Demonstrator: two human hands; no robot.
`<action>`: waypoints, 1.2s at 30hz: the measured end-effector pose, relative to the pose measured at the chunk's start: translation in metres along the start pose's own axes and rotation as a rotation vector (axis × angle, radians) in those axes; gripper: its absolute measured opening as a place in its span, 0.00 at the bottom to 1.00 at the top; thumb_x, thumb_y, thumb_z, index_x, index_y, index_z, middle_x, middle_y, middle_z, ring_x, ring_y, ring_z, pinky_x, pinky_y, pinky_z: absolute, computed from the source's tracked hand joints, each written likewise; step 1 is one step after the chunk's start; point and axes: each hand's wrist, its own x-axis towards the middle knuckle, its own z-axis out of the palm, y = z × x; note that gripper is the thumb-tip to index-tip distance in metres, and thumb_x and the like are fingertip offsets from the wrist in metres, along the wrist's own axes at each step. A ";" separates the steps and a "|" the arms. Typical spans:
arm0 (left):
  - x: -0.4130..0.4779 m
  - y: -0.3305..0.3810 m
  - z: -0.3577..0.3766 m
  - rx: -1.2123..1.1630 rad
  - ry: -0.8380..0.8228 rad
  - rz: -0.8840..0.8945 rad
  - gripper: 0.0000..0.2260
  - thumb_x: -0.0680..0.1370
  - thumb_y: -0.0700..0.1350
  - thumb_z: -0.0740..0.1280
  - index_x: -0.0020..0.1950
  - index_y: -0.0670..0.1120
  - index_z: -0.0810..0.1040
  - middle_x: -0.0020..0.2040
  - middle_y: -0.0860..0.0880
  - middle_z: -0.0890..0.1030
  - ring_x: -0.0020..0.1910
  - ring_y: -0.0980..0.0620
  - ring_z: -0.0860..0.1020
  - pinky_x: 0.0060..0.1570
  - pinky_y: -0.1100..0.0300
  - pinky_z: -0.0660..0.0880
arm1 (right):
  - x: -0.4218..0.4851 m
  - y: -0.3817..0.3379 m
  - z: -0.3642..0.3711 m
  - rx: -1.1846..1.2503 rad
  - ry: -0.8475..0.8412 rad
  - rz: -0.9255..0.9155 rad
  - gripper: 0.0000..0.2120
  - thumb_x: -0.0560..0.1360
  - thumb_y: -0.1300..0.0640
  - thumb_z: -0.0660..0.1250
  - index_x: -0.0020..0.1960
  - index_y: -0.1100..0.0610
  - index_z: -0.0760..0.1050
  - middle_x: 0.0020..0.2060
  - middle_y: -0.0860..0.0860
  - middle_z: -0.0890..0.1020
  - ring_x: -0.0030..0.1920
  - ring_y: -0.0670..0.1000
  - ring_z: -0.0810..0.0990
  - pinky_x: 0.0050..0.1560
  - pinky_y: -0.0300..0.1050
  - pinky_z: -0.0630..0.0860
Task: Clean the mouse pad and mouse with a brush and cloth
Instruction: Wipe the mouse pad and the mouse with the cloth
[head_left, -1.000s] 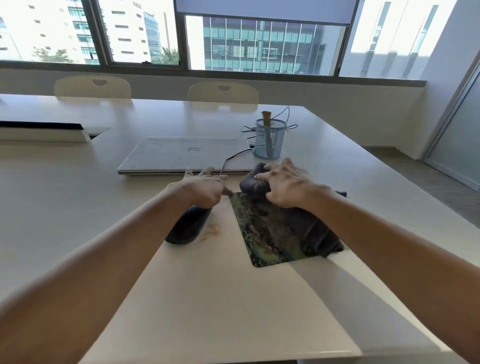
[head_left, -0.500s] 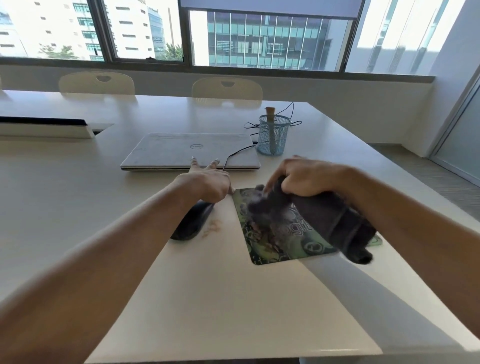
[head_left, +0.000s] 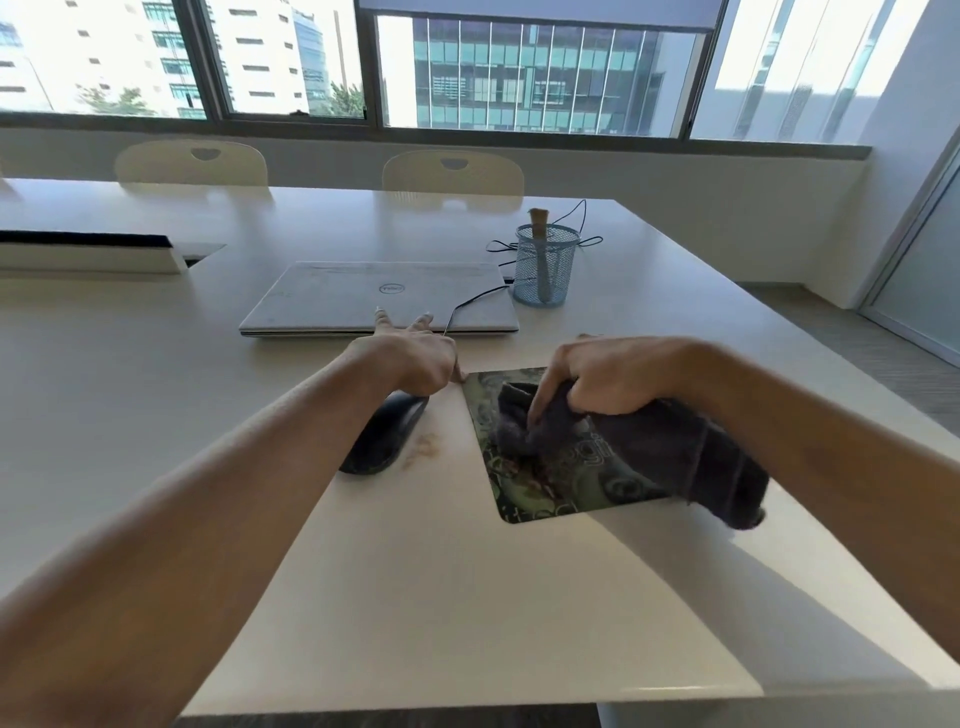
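Right hand (head_left: 613, 374): fingers curled round a bunched dark grey cloth (head_left: 675, 457), which lies on the green printed rectangular mouse pad (head_left: 524, 499). Left hand (head_left: 415, 358): fingers straight and spread, holding nothing, thumb at the pad's far left corner. Black oval mouse (head_left: 382, 441) on the white bench (head_left: 467, 597), just left of the pad, brown crumbs (head_left: 423, 447) between them. Wooden-handled brush (head_left: 537, 218) upright in a blue mesh cup (head_left: 543, 270).

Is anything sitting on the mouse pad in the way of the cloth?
Nothing visible. The right hand grips the cloth directly on the mouse pad; the mouse lies off the pad, to its left.
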 end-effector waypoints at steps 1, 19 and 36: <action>0.000 0.000 0.000 -0.001 0.000 0.001 0.28 0.75 0.33 0.51 0.69 0.55 0.69 0.77 0.52 0.55 0.76 0.51 0.41 0.66 0.32 0.38 | -0.002 0.000 -0.004 0.041 -0.012 0.007 0.28 0.65 0.68 0.56 0.48 0.40 0.82 0.40 0.41 0.81 0.41 0.44 0.78 0.38 0.29 0.74; -0.012 -0.004 0.017 0.018 -0.052 0.137 0.21 0.82 0.46 0.48 0.75 0.53 0.56 0.77 0.59 0.50 0.76 0.53 0.40 0.68 0.33 0.37 | 0.043 0.001 0.049 0.045 0.208 0.033 0.27 0.78 0.42 0.57 0.74 0.43 0.55 0.76 0.46 0.55 0.76 0.51 0.53 0.75 0.52 0.51; -0.008 0.001 0.008 0.178 -0.111 0.136 0.21 0.82 0.51 0.46 0.75 0.50 0.56 0.77 0.58 0.51 0.75 0.54 0.39 0.69 0.34 0.37 | -0.015 0.023 0.017 0.345 0.041 -0.089 0.14 0.78 0.51 0.62 0.63 0.45 0.75 0.60 0.48 0.79 0.59 0.49 0.76 0.65 0.47 0.69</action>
